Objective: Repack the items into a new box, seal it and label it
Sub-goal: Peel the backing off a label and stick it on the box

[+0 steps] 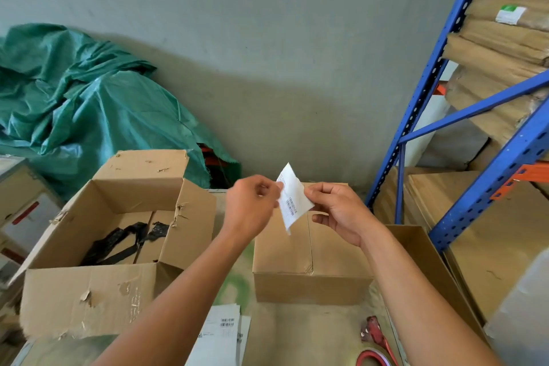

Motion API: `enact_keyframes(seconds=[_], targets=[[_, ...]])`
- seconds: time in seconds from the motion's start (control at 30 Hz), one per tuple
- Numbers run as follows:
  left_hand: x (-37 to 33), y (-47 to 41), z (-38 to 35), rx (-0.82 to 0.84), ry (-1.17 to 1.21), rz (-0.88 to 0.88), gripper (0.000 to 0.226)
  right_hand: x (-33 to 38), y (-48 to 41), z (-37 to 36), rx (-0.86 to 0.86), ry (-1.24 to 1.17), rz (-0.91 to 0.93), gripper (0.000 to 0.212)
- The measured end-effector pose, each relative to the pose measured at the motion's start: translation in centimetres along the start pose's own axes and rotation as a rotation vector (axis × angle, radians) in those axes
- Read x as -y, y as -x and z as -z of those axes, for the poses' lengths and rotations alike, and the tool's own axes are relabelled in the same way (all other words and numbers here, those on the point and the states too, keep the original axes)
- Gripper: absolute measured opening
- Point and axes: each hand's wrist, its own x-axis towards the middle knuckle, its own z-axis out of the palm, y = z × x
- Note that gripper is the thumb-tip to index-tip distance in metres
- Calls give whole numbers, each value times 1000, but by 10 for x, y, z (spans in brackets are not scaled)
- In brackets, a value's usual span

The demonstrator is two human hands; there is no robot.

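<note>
A white label point(290, 197) with a barcode is held up in the air between both hands. My left hand point(251, 205) pinches its left edge and my right hand point(337, 211) pinches its right edge. Below them on the table stands the closed new box point(309, 264), its top seam taped. To the left sits the old, torn box point(98, 249), open, with black plastic wrap point(124, 242) lying in its bottom.
More label sheets point(221, 336) lie at the table's front edge. A red tape dispenser point(375, 342) lies at the front right. A cardboard sheet point(427, 264) leans on the right. Blue shelving point(463, 116) holds brown bundles. A green tarp point(74, 104) covers a heap at the back left.
</note>
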Motion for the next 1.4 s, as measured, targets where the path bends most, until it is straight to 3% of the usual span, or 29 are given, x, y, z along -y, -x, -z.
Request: enact_keyframes(seconds=[0.1, 0.23, 0.5, 0.63, 0.93, 1.17, 1.4], targets=[[-9, 7, -7, 243, 236, 145, 17, 3, 3, -4, 31, -32, 29, 13], [-18, 9, -6, 355, 404, 167, 19, 7, 5, -7, 53, -39, 69, 15], [-25, 10, -3, 401, 350, 156, 23, 4, 8, -4, 80, -9, 84, 16], [-25, 8, -5, 334, 313, 182, 20, 1, 7, -4, 35, -10, 99, 15], [-24, 0, -3, 284, 245, 268, 17, 2, 3, 8, -123, 291, 203, 17], [-28, -2, -5, 330, 256, 224, 14, 12, -2, -5, -158, 521, 397, 14], [-28, -5, 2, 298, 252, 65, 46, 15, -7, 1, -188, 446, 425, 4]])
